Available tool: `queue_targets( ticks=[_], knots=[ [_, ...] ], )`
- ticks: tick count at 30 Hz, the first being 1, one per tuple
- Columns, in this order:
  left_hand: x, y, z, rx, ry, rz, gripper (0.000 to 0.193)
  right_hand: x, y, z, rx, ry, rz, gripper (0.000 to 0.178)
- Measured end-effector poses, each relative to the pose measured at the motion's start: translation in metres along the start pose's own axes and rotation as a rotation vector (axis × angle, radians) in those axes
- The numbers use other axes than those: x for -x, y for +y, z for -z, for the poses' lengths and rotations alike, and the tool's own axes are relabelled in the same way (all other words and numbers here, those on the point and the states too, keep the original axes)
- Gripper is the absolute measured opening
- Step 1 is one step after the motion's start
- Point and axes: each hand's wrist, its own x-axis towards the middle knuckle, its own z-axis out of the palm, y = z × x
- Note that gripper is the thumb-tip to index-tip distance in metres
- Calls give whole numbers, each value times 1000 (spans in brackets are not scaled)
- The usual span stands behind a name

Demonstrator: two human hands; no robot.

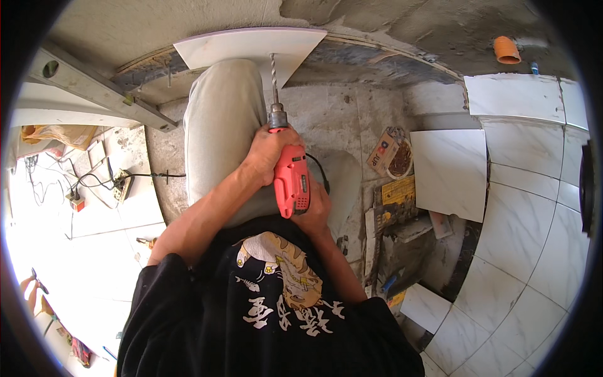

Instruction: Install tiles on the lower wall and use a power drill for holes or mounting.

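Note:
A red corded power drill (291,179) is held in both hands, its long twist bit (274,75) pointing away from me. My left hand (269,151) wraps round the front of the body, just behind the metal chuck (277,116). Lower down, my right hand (318,207) closes round the handle, mostly hidden under the drill. The bit's tip meets a white tile (248,47) in the view; whether it has gone in, I cannot tell. My bent knee (229,78) overlaps the tile's lower edge. The tile leans by the rough cement wall.
A long metal level (103,88) slants at upper left. Cables and a power strip (124,186) lie on the white floor at left. To the right are a loose marbled tile (449,169), cardboard scraps (383,154), a cement-smeared container (408,251) and an orange pipe end (507,50).

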Motion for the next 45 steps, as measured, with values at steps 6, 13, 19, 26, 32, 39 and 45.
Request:
queue_targets(
  ticks=[6,13,19,26,32,39,45],
  knots=[
    [4,15,-3,3,-32,157,10,5,2,0,-50,-17,-44,72],
    [5,0,6,-66,-90,83,8,16,-5,-1,-21,7,-20,71],
    [2,-2,7,-88,-92,68,8,21,-5,-5,-35,54,-1,70],
    [0,-6,4,-113,-159,82,16,32,-12,5,-50,0,-227,71],
    [1,-9,9,-180,-199,121,25,33,-18,14,-95,2,-257,59],
    [3,-12,-7,-187,-655,141,57,31,-31,60,-192,48,-320,35],
    [-2,-34,-15,-248,-483,123,73,8,-38,80,-902,186,-925,29]
  ],
)
